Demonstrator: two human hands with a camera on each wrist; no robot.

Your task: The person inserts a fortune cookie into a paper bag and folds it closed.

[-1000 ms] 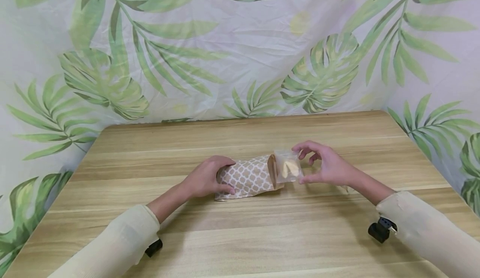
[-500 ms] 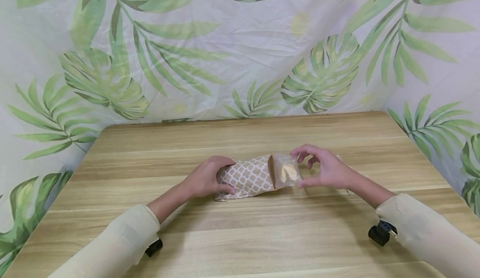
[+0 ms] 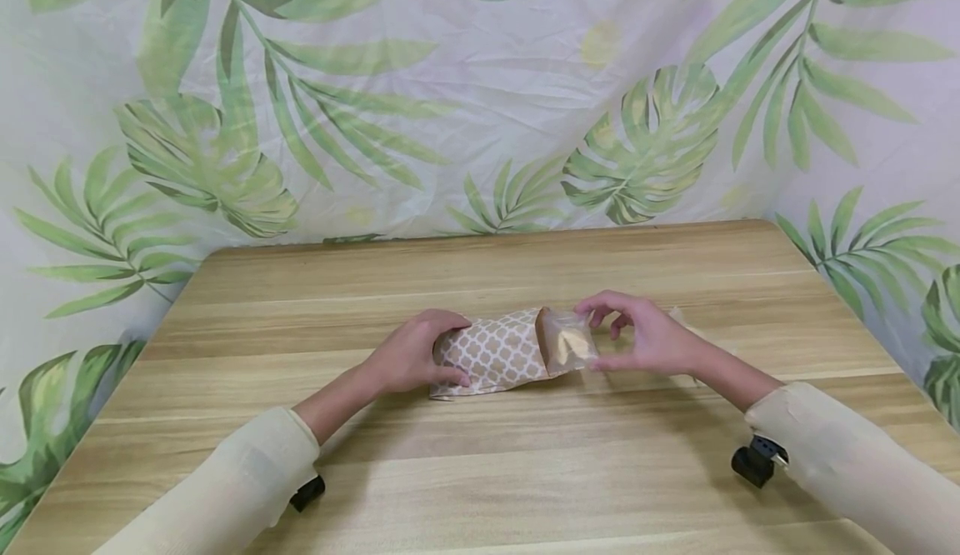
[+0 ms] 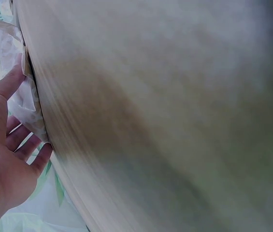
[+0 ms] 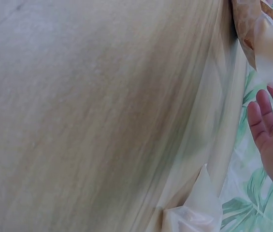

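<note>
A brown paper bag (image 3: 495, 351) with a white lattice print lies on its side on the table, its mouth facing right. My left hand (image 3: 408, 355) grips the bag's closed left end, thumb on the near edge and fingers on the far edge. At the mouth is a clear plastic packet (image 3: 573, 345) with a pale yellow, folded-looking piece inside. My right hand (image 3: 648, 338) pinches the packet's right edge between thumb and fingers. The packet's left edge sits just within the bag's mouth. In the right wrist view, the packet (image 5: 270, 50) appears beside the bag's brown opening.
Another clear packet (image 5: 196, 210) lies on the table; in the head view my right forearm mostly hides it. The wood-grain table (image 3: 480, 472) reaches back to a leaf-printed cloth (image 3: 510, 105). Black wrist cameras hang under both sleeves.
My right hand has moved the packet leftward and slightly down, against and just into the bag's mouth. My left hand and the bag have stayed in place.
</note>
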